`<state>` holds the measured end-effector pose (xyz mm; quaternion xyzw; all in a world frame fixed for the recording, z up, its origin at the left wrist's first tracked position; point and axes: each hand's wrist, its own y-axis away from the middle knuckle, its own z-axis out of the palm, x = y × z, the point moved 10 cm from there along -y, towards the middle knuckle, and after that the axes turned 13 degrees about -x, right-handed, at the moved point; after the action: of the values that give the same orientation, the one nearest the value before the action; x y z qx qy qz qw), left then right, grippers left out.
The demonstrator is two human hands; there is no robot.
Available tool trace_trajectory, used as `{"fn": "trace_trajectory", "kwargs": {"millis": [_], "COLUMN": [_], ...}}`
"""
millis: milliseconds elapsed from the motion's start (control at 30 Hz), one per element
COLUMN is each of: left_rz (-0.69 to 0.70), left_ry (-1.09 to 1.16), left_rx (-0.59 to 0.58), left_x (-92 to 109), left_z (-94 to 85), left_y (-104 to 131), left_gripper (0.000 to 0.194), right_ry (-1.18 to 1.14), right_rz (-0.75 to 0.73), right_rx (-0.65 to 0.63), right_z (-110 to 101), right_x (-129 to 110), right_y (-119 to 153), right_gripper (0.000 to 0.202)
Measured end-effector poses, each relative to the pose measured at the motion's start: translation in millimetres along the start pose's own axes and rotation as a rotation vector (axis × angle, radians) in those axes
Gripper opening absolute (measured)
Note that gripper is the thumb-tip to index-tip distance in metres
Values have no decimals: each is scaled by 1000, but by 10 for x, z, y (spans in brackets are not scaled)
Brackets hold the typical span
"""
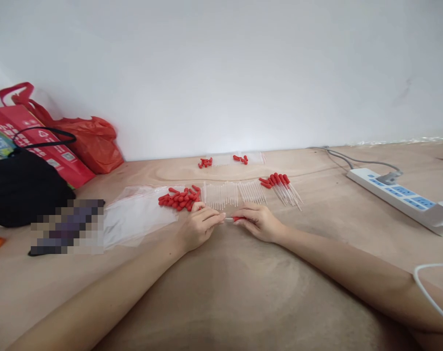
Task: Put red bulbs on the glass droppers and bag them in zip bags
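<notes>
My left hand (202, 225) pinches a thin clear dropper tube (229, 220). At the tube's other end, my right hand (258, 222) grips a red rubber bulb (237, 219), mostly hidden by the fingers. Tube and bulb meet between the two hands, just above the table. Beyond the left hand lies a pile of red bulbs (177, 199). A row of clear tubes (221, 193) lies side by side behind both hands. To its right are several droppers (283, 187) with red bulbs on their ends.
Clear plastic bags (141, 214) lie left of the pile. Farther back, another bag (223, 159) lies between small groups of red bulbs. A power strip (396, 190) with cables sits right. Red bags (89, 141), a black cloth item (27, 187) and a blurred-out object (69, 226) occupy the left.
</notes>
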<state>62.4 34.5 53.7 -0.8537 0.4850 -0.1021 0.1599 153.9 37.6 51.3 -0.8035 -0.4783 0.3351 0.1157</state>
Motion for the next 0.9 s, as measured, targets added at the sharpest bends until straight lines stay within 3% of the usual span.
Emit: {"fn": "trace_trajectory", "kwargs": {"millis": [133, 400, 900], "left_rz": [16, 132, 95], "left_ry": [-39, -121, -111], "left_rx": [1, 115, 106], "left_x": [42, 226, 253], "left_z": [-8, -106, -45], "left_y": [-11, -8, -37], "left_gripper": [23, 18, 15], "right_ry": [16, 176, 246], "right_rz": [-29, -57, 3], "right_rx": [-24, -65, -116], "right_z": [25, 96, 134], "right_x": [-35, -82, -42], "right_y": [1, 7, -23], "right_gripper": [17, 18, 20]}}
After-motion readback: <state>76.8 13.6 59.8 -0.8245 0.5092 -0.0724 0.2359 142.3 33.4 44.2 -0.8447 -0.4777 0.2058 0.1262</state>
